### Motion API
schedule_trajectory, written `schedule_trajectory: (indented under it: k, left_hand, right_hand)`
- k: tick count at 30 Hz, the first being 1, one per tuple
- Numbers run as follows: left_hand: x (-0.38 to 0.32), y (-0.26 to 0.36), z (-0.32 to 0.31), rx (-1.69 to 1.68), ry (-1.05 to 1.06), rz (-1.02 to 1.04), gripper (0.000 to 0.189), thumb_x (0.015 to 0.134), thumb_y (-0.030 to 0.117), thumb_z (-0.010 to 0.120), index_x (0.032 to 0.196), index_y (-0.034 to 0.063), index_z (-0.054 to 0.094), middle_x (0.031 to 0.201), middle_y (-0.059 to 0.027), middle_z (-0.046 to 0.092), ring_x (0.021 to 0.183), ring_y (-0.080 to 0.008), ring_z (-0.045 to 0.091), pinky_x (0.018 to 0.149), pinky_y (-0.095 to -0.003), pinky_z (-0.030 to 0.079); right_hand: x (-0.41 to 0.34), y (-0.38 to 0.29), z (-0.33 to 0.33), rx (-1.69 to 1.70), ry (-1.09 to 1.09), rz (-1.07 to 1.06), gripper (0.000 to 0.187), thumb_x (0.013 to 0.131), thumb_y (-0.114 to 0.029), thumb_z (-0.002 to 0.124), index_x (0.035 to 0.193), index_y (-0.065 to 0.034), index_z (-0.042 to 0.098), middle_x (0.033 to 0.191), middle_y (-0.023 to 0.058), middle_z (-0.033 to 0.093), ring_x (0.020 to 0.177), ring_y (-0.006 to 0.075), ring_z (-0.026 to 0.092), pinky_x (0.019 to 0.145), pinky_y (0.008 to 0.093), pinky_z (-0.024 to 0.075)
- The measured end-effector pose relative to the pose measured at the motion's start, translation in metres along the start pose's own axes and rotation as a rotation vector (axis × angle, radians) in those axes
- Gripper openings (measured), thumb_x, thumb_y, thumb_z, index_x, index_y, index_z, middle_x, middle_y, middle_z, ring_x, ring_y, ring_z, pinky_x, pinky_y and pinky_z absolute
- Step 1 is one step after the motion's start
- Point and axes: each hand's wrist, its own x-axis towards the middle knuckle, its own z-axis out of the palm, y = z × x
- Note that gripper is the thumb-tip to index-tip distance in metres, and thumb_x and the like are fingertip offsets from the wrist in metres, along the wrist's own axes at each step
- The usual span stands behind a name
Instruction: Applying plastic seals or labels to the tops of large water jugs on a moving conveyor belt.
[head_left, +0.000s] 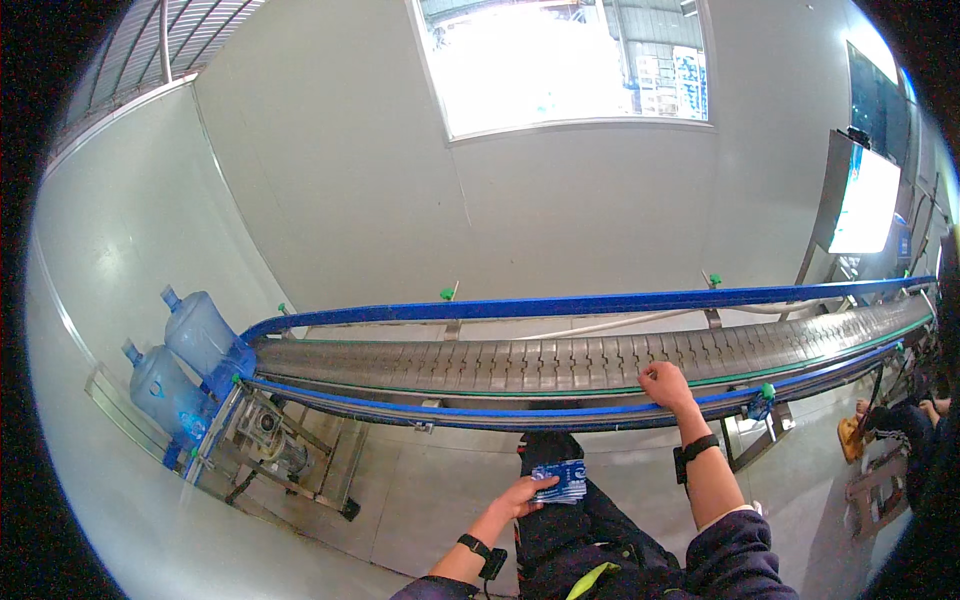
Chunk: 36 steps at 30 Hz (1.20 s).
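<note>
My left hand (519, 497) grips a small stack of blue-and-white printed labels (559, 482) above my lap, the thumb on top. They bear writing. My right hand (666, 386) is raised over the near edge of a slat-chain conveyor (540, 365), its fingers curled in and nothing visible in them. From this angle I cannot tell whether it touches the near blue guide rail (480, 412). At the conveyor's left end stand two clear blue water-cooler bottles (201, 330) (163, 388), side by side and upright.
A far blue guide rail (525, 306) with green knobs runs along the wall. Below the left end sits a motor (289, 455) on a metal frame. A bright screen (865, 201) stands at the right. Another person (911, 435) is low at the right edge, near a small stool (874, 487).
</note>
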Motion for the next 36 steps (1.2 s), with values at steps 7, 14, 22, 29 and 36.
schedule_trajectory:
  k: [7, 14, 22, 29, 36]
  left_hand:
    - [-0.010, 0.008, 0.013, -0.029, -0.019, 0.007, 0.023, 0.084, 0.028, 0.069, 0.101, 0.0135, 0.065, 0.094, 0.0035, 0.069, 0.075, -0.0060, 0.064, 0.048, -0.0179, 0.043]
    - [-0.002, -0.001, 0.010, -0.086, -0.005, 0.044, 0.025, 0.084, 0.029, 0.070, 0.102, 0.0126, 0.065, 0.093, 0.0033, 0.069, 0.074, -0.0058, 0.064, 0.046, -0.0170, 0.042]
    - [0.009, -0.005, 0.005, -0.041, 0.004, 0.029, 0.026, 0.084, 0.030, 0.070, 0.103, 0.0121, 0.065, 0.092, 0.0040, 0.069, 0.072, -0.0038, 0.063, 0.042, -0.0152, 0.039]
    - [0.011, -0.006, 0.005, -0.042, 0.000, 0.026, 0.026, 0.084, 0.030, 0.069, 0.102, 0.0116, 0.065, 0.091, 0.0042, 0.069, 0.072, -0.0040, 0.063, 0.043, -0.0152, 0.037]
    - [0.009, -0.002, 0.006, -0.012, 0.000, 0.022, 0.024, 0.083, 0.030, 0.070, 0.099, 0.0117, 0.065, 0.092, 0.0018, 0.070, 0.073, -0.0077, 0.064, 0.049, -0.0201, 0.044]
  right_hand:
    - [0.001, 0.005, -0.003, 0.005, -0.038, 0.032, 0.023, 0.078, -0.022, 0.061, 0.084, -0.0004, 0.067, 0.066, 0.0144, 0.065, 0.056, 0.0246, 0.065, 0.059, 0.0358, 0.0510]
    - [-0.002, -0.004, -0.006, -0.002, -0.023, 0.000, 0.023, 0.078, -0.021, 0.061, 0.084, -0.0005, 0.067, 0.065, 0.0153, 0.065, 0.057, 0.0255, 0.065, 0.059, 0.0362, 0.0514]
    - [-0.003, -0.005, -0.011, 0.005, -0.034, 0.038, 0.025, 0.077, -0.023, 0.061, 0.085, -0.0003, 0.068, 0.069, 0.0173, 0.066, 0.063, 0.0287, 0.066, 0.063, 0.0380, 0.0518]
    - [-0.002, -0.007, -0.015, -0.034, -0.028, 0.048, 0.028, 0.075, -0.027, 0.062, 0.085, -0.0018, 0.069, 0.075, 0.0188, 0.066, 0.076, 0.0335, 0.065, 0.070, 0.0402, 0.0509]
    - [-0.001, -0.001, -0.013, -0.031, -0.015, 0.024, 0.026, 0.075, -0.026, 0.061, 0.084, -0.0024, 0.069, 0.074, 0.0182, 0.066, 0.074, 0.0324, 0.066, 0.069, 0.0396, 0.0508]
